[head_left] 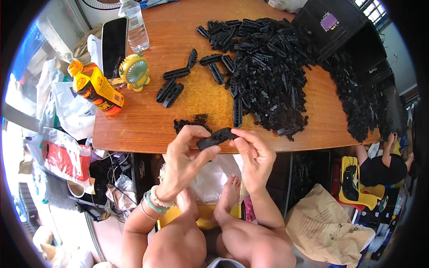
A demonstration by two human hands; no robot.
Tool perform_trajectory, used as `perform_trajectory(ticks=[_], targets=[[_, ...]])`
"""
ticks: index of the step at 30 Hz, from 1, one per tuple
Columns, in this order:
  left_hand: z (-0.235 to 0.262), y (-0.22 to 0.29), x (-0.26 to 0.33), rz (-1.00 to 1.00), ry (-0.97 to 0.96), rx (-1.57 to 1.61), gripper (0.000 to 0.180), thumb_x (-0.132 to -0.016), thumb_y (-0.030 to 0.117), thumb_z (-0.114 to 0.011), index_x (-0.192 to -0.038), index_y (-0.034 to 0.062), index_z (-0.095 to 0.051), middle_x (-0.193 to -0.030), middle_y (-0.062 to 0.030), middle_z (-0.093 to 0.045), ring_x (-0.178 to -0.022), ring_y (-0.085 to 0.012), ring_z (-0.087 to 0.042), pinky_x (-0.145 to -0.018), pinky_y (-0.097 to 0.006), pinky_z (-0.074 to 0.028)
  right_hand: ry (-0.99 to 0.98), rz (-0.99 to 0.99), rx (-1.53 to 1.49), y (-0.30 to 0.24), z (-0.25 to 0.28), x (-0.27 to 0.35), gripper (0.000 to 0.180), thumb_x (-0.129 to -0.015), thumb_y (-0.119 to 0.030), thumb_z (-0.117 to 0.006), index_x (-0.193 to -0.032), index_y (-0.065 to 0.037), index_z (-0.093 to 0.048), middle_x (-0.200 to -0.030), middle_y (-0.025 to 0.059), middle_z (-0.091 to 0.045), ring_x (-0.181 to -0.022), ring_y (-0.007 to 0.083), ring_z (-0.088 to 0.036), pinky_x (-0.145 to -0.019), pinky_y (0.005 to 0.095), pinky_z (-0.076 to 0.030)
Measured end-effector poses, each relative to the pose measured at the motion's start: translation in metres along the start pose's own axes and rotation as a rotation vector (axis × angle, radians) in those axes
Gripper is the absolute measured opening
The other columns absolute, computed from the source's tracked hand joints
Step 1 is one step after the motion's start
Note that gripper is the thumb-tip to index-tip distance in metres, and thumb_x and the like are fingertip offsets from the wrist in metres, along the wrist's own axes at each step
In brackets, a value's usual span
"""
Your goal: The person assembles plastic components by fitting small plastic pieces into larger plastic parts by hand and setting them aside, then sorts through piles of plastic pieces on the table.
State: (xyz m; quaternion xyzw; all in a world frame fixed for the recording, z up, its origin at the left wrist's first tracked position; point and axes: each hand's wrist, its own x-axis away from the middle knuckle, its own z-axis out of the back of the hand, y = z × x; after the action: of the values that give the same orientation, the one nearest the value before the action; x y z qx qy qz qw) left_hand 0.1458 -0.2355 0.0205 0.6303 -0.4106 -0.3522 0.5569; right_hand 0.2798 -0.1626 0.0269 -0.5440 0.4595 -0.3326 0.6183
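Note:
Just over the table's near edge, a small elongated black plastic part [215,139] is held between both hands. My left hand [185,156] pinches its left end with thumb and fingers, and bracelets circle that wrist. At the part's right end, the fingertips of my right hand [255,156] close on it; whether they also hold a smaller piece is too small to tell. Beyond my left hand lies a little heap of small black pieces [187,123]. Several similar black plastic parts [170,93] lie loose farther back. A large heap of black parts [268,67] covers the table's middle right.
On the wooden table [143,129] stand an orange-capped drink bottle [96,88], a yellow-green toy-like fan [134,71], a phone [114,47] and a clear bottle [135,29]. Black crates [328,27] and another heap [359,100] lie right, near another person [384,167]. A paper bag [326,219] is below.

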Motion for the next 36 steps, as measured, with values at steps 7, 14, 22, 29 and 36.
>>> perform_trajectory(ticks=[7,14,22,29,36], targets=[[-0.004,0.002,0.007,0.078,-0.025,0.342,0.031,-0.083,0.0,-0.066,-0.108,-0.001,-0.048,-0.097,-0.0104,-0.061,-0.089,-0.0143,-0.061,-0.078,-0.027,-0.052,-0.04,-0.088,-0.112,-0.003,0.002,0.005,0.015,-0.088,0.0,-0.059,-0.1,0.004,-0.065,-0.091,0.0087,-0.063,-0.08,0.0122,-0.059,-0.068,0.0217,-0.046],[0.004,0.004,0.009,0.173,-0.124,0.166,0.038,-0.081,-0.001,-0.068,-0.111,-0.0038,-0.045,-0.093,-0.0162,-0.064,-0.082,-0.0195,-0.068,-0.071,-0.027,-0.056,-0.098,0.083,0.055,0.008,0.001,0.01,0.014,-0.082,0.002,-0.062,-0.095,0.003,-0.067,-0.093,0.0113,-0.064,-0.082,0.0184,-0.061,-0.072,0.0264,-0.048],[0.006,0.0,0.008,0.103,-0.058,0.198,0.028,-0.084,0.003,-0.066,-0.103,-0.0035,-0.047,-0.09,-0.0134,-0.064,-0.081,-0.0174,-0.067,-0.07,-0.026,-0.055,-0.126,0.524,0.441,0.013,0.003,0.004,0.019,-0.081,0.0,-0.065,-0.1,0.0,-0.067,-0.094,0.0117,-0.065,-0.082,0.0195,-0.061,-0.072,0.0283,-0.048],[0.008,-0.004,0.012,0.028,-0.068,0.127,0.023,-0.084,0.001,-0.062,-0.102,-0.0047,-0.05,-0.089,-0.0126,-0.065,-0.078,-0.0167,-0.067,-0.071,-0.026,-0.054,-0.198,-0.241,0.046,0.016,0.005,0.017,0.03,-0.083,-0.011,-0.067,-0.11,0.001,-0.063,-0.082,0.0067,-0.066,-0.069,0.0074,-0.053,-0.063,0.022,-0.044],[0.008,-0.003,0.012,0.009,-0.115,-0.13,0.027,-0.083,0.007,-0.065,-0.106,-0.0028,-0.054,-0.088,-0.0119,-0.067,-0.078,-0.0163,-0.067,-0.068,-0.026,-0.053,-0.229,-0.231,0.047,0.025,0.019,0.015,0.028,-0.082,-0.01,-0.068,-0.107,0.003,-0.064,-0.082,0.0057,-0.066,-0.067,0.0065,-0.055,-0.061,0.0212,-0.045]])
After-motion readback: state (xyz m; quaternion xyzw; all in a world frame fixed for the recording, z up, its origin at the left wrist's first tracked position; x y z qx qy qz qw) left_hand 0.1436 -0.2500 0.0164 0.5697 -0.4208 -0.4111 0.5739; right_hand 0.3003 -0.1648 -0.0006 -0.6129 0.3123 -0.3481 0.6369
